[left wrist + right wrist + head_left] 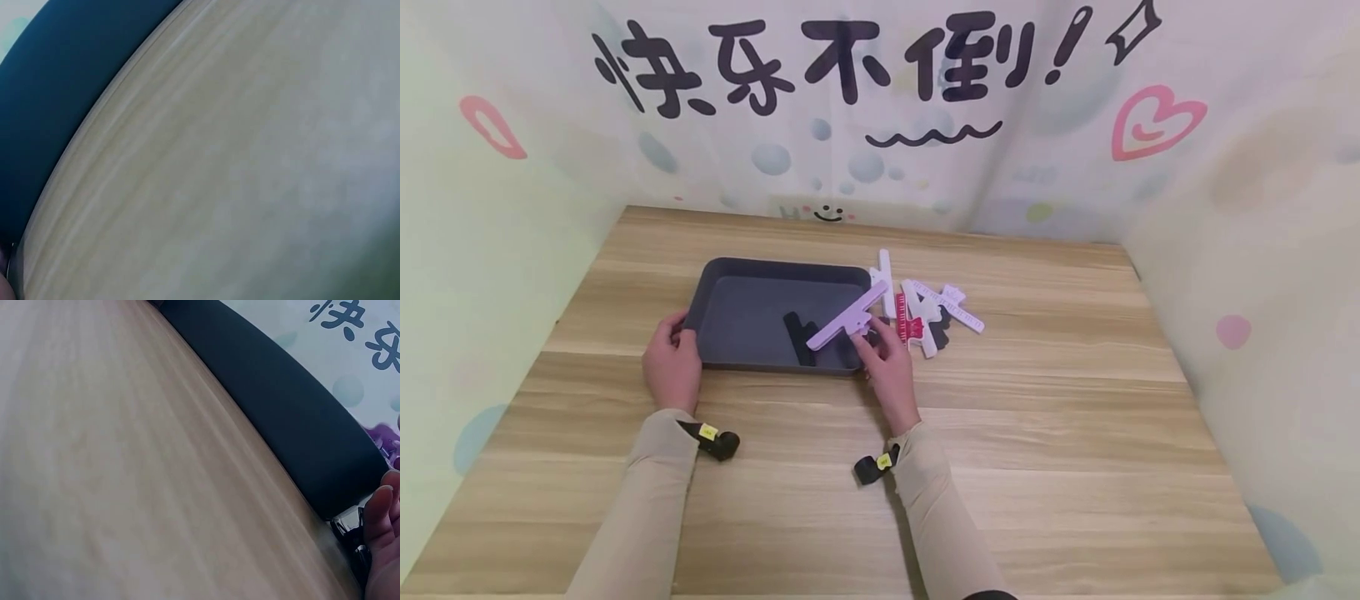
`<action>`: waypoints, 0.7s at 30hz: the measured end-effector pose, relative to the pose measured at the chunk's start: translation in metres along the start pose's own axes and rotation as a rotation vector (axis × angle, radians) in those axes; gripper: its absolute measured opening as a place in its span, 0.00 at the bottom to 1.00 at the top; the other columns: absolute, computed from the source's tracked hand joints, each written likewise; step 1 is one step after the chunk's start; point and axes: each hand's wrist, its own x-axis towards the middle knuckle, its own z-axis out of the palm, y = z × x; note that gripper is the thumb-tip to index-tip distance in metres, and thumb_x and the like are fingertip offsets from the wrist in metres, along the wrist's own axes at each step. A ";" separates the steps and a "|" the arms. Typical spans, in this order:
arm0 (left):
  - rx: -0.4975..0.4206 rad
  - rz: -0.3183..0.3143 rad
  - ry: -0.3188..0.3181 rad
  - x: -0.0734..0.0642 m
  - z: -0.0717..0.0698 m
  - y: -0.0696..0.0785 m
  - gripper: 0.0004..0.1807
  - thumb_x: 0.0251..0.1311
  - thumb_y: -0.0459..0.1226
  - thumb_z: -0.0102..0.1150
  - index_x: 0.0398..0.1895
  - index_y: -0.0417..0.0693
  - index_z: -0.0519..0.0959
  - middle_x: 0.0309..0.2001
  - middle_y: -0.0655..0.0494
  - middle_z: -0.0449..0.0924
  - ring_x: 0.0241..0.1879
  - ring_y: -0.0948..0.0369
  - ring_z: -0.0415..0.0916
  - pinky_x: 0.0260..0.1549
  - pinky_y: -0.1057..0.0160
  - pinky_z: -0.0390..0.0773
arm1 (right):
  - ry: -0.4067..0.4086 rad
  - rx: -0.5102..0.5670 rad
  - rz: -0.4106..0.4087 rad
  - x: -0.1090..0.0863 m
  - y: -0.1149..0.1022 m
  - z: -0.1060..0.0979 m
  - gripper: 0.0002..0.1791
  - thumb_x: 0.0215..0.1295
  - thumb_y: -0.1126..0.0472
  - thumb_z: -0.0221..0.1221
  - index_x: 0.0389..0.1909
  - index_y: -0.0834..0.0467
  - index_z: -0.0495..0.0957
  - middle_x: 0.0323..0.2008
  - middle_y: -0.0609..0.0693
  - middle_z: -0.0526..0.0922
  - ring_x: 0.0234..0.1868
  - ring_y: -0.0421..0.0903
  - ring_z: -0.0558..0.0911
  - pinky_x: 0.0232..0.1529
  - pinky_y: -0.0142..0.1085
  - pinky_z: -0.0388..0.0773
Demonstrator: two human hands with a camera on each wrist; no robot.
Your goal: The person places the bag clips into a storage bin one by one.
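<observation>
A dark grey rectangular tray (pixel 741 312) lies on the table, and my left hand (pixel 672 362) grips its left rim. My right hand (pixel 889 371) pinches a light purple bag clip (pixel 842 321) by its handle, holding it slanted above the tray's right end. Beneath it, a black clip (pixel 797 337) lies inside the tray. Part of the purple clip (pixel 382 442) shows past the tray wall (pixel 269 394) in the right wrist view, beside my fingertips (pixel 378 509). Mostly the tray wall (pixel 69 94) and tabletop fill the left wrist view.
Right of the tray sits a loose pile: a red clip (pixel 914 328), white clips (pixel 885 275), a lilac clip (pixel 961 312) and dark clips (pixel 942 335), partly overlapping. The wood-grain table (pixel 1060 417) meets a printed cloth backdrop (pixel 715 167) behind and at both sides.
</observation>
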 end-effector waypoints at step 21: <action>0.012 -0.014 -0.010 0.003 0.000 -0.004 0.20 0.60 0.41 0.39 0.54 0.56 0.72 0.49 0.59 0.75 0.43 0.65 0.69 0.42 0.65 0.68 | -0.029 -0.227 -0.179 0.003 0.003 0.002 0.22 0.58 0.44 0.54 0.51 0.48 0.72 0.47 0.42 0.71 0.33 0.40 0.69 0.30 0.33 0.69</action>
